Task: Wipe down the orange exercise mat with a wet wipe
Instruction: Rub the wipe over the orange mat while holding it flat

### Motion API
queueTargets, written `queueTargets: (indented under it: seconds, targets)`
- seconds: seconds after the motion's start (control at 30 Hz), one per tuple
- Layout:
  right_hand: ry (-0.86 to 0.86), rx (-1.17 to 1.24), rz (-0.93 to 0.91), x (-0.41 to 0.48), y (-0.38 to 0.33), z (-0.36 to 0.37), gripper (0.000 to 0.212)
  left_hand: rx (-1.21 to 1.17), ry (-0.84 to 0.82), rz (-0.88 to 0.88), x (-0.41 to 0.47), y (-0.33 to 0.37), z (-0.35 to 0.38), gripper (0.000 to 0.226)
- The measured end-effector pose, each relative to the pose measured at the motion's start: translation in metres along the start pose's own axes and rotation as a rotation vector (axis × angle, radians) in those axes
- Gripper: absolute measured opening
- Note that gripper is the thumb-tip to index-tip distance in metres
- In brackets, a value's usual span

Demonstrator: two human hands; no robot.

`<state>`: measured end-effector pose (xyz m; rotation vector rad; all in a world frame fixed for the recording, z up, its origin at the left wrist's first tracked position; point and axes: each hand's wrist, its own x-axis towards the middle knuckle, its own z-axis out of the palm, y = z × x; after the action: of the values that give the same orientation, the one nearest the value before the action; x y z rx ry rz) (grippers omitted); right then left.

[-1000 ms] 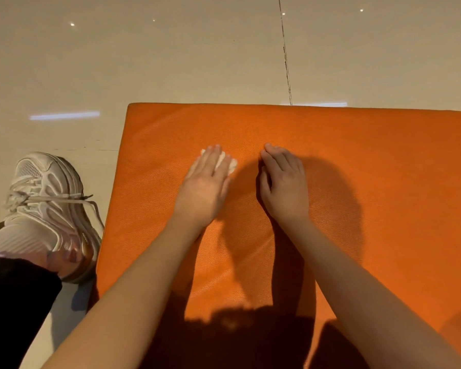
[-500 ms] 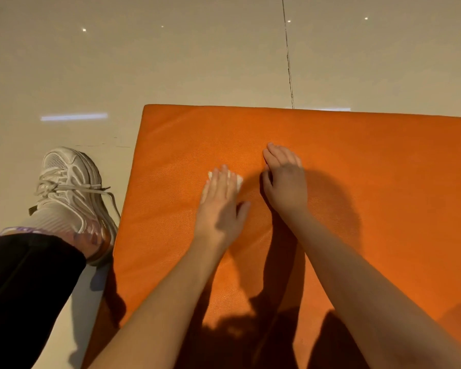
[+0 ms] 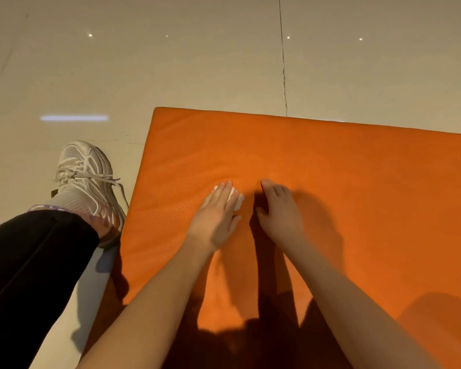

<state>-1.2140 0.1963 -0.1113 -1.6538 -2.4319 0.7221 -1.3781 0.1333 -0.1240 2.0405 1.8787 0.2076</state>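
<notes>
The orange exercise mat lies on the tiled floor and fills the right and lower part of the head view. My left hand lies flat on it with straight fingers and presses a small white wet wipe, whose edges peek out past the fingertips. My right hand rests on the mat just to the right, fingers slightly bent, holding nothing. Both forearms reach in from the bottom edge.
My left leg in black trousers and a white sneaker stand on the beige tiled floor beside the mat's left edge. A floor joint runs away beyond the mat's far edge.
My left hand has drawn the wipe back toward me along the mat. The view has shifted, so the mat and shoe sit further right and lower. The right hand stays beside it.
</notes>
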Motion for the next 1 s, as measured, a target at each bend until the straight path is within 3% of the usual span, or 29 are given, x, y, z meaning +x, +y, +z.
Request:
queueTargets:
  seconds: [0.23, 0.4, 0.53, 0.8, 0.87, 0.93, 1.0]
  targets:
    - [-0.075, -0.081, 0.029, -0.034, -0.003, -0.002, 0.066, -0.118, 0.109, -0.264, -0.008, 0.035, 0.016, 0.060]
    - [-0.107, 0.006, 0.052, -0.028, 0.000, -0.003, 0.077, 0.067, -0.008, -0.112, -0.018, 0.009, 0.011, 0.070]
    - [-0.126, 0.034, 0.067, -0.030, 0.001, -0.005, 0.080, 0.093, 0.003, -0.459, -0.013, -0.011, -0.011, 0.070]
    - [-0.146, -0.061, 0.025, -0.045, -0.003, 0.001, 0.071, 0.154, -0.150, -0.186, -0.053, 0.017, -0.001, 0.075]
    - [-0.152, -0.103, 0.043, -0.056, -0.002, 0.001, 0.071, 0.181, -0.180, -0.202, -0.048, 0.014, -0.006, 0.076]
    - [-0.154, -0.150, 0.062, -0.070, 0.000, 0.003, 0.069, 0.124, -0.140, -0.303, -0.052, 0.027, 0.000, 0.077]
    - [-0.164, -0.163, 0.075, -0.080, 0.000, 0.005, 0.068, 0.041, -0.084, -0.294, -0.066, 0.044, 0.012, 0.079]
